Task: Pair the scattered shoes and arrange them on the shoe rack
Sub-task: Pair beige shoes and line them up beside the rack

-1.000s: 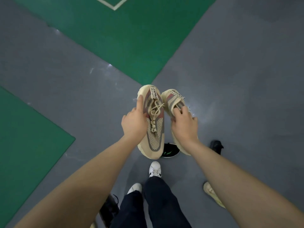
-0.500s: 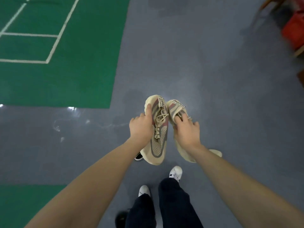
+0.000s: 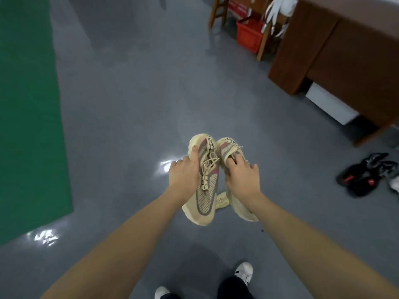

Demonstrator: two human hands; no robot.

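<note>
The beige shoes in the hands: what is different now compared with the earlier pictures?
The person turned: the green floor slid left, and a brown desk, red crate and black shoes came into view. Unchanged: left hand and right hand each hold one beige shoe, side by side.

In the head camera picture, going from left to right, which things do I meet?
Green floor mat → left hand → beige shoe in it → second beige shoe → right hand → black shoes on the floor.

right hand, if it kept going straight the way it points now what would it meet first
Nothing close, as far as the picture shows. The right hand, holding a beige sneaker, points forward over bare grey floor; the red crate lies far ahead, though depth is unclear.
</note>
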